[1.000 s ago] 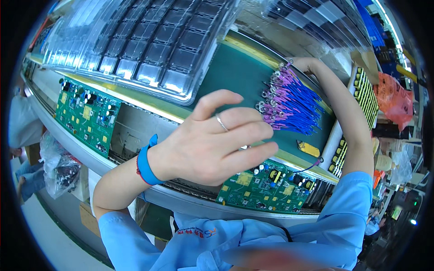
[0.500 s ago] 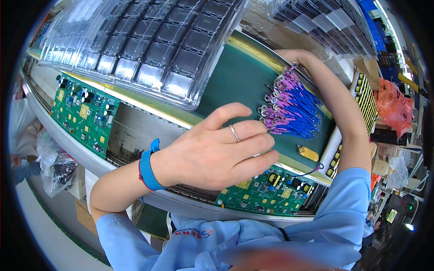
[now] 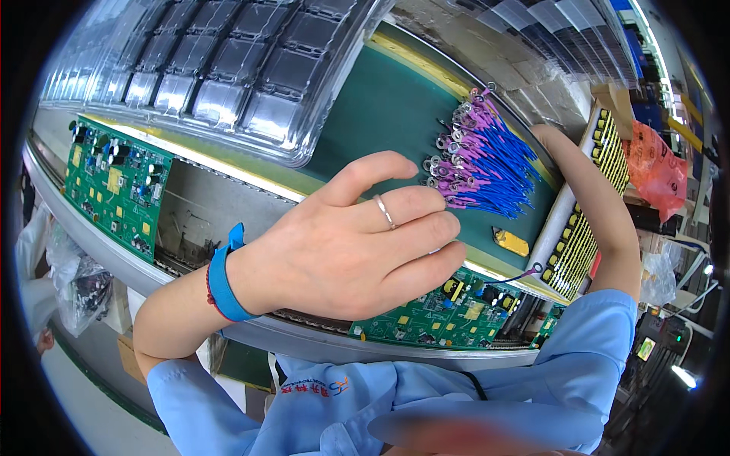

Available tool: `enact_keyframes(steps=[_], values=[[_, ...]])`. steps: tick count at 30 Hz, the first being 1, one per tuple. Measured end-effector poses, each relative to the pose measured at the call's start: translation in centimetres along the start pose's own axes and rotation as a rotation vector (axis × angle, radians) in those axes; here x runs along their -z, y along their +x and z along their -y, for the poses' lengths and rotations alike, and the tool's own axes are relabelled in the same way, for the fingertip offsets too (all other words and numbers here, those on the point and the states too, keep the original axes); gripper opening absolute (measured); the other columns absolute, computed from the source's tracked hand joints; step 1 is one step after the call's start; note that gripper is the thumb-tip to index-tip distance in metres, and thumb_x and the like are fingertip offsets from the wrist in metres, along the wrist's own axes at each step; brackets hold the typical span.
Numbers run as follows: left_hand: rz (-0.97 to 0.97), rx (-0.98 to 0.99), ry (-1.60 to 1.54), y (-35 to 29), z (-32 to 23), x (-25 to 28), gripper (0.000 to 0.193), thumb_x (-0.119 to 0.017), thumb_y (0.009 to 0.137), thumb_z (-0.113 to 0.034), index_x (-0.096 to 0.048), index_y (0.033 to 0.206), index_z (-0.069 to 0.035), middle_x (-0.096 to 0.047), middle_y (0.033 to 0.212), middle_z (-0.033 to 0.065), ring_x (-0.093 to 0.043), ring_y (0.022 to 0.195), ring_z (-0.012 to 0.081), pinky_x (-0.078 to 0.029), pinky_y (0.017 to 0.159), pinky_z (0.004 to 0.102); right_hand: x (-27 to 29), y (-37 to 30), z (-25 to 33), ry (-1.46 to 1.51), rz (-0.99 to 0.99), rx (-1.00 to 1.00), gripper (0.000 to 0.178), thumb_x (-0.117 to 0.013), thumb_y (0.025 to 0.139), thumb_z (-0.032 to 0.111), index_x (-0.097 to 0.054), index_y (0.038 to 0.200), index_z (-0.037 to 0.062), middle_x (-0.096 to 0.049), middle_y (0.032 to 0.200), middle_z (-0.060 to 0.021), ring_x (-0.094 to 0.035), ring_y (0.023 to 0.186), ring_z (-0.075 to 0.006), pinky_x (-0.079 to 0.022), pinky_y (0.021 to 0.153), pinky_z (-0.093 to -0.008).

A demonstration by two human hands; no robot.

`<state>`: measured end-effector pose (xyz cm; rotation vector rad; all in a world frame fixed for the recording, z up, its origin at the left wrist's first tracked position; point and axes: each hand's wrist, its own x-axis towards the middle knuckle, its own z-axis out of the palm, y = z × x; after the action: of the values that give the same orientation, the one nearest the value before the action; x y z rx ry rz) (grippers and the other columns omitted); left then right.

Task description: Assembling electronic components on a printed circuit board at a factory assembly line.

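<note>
Wire bundle: the blue wires (image 3: 498, 171), with pink sleeves and ring terminals, lay fanned on the right part of the green mat (image 3: 365, 125), terminals mostly leftward.
Left hand: it (image 3: 353, 247) hovered over the mat's near edge, thumb spread apart from loosely curled fingers; whatever lay beneath was hidden.
Right forearm: it (image 3: 597, 190) extended along the mat's right side; the hand was out of sight, its grip impossible to tell.
Single wire: it (image 3: 528, 273) crossed the mat's near edge.
Yellow piece: it (image 3: 511, 242) lay near the mat's front right corner.
Circuit boards: one (image 3: 426, 319) sat just before the mat, another (image 3: 106, 194) farther left.
Clear tray: it (image 3: 236, 106) covered the mat's left part.
</note>
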<state>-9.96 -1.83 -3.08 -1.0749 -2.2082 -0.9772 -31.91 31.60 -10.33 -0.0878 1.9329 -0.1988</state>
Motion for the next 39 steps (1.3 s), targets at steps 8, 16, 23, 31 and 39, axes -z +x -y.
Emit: enact_keyframes(steps=[8, 16, 23, 31, 39], values=[[-0.048, -0.030, 0.005, 0.0, -0.4, 0.0, 0.021, -0.069, 0.073, -0.014, -0.068, 0.094, -0.013, -0.065, 0.093, -0.0005, -0.061, 0.088, 0.0150, -0.040, 0.096, 0.0421, 5.3, 1.6, -2.3, -0.087, -0.032, -0.080, 0.040, -0.069, 0.085, 0.028, -0.068, 0.112, -0.0015, -0.069, 0.101, -0.0100, -0.063, 0.084, -0.0148, -0.054, 0.068, -0.0356], [0.032, -0.026, 0.022, 0.1, -0.9, 0.4, 0.026, -0.069, 0.073, -0.015, -0.068, 0.099, -0.014, -0.065, 0.097, -0.0008, -0.060, 0.093, 0.0154, -0.039, 0.097, 0.0426, 6.2, 3.7, -9.7, -0.120, -0.079, -0.143, 0.047, -0.072, 0.079, 0.033, -0.069, 0.111, -0.0005, -0.070, 0.098, -0.0143, -0.066, 0.083, -0.0200, -0.054, 0.064, -0.0391], [0.127, -0.008, 0.034, 0.5, -0.8, 1.0, 0.030, -0.067, 0.074, -0.014, -0.069, 0.103, -0.015, -0.066, 0.100, -0.0010, -0.060, 0.094, 0.0156, -0.037, 0.099, 0.0425, 4.6, 0.7, -3.3, -0.708, -0.389, -0.086, 0.032, -0.060, 0.083, 0.030, -0.072, 0.099, 0.0056, -0.068, 0.102, -0.0238, -0.069, 0.088, -0.0372, -0.054, 0.074, -0.0476], [0.250, -0.003, 0.057, 0.9, -0.6, 1.5, 0.035, -0.070, 0.071, -0.014, -0.067, 0.106, -0.014, -0.065, 0.104, 0.0006, -0.060, 0.094, 0.0195, -0.035, 0.098, 0.0451, 2.5, -1.6, -0.9, -1.035, -0.648, 0.224, 0.029, -0.047, 0.092, 0.021, -0.058, 0.118, 0.0156, -0.068, 0.080, -0.0155, -0.068, 0.081, -0.0354, -0.054, 0.069, -0.0480], [0.235, 0.045, 0.000, 1.0, 0.6, 1.0, 0.036, -0.075, 0.070, -0.013, -0.066, 0.105, -0.012, -0.065, 0.103, 0.0033, -0.060, 0.093, 0.0220, -0.036, 0.097, 0.0452, 3.9, 1.0, -1.7, -1.348, -0.593, 0.413, 0.026, -0.046, 0.092, 0.020, -0.056, 0.114, 0.0108, -0.064, 0.065, -0.0125, -0.067, 0.066, -0.0322, -0.051, 0.057, -0.0459]])
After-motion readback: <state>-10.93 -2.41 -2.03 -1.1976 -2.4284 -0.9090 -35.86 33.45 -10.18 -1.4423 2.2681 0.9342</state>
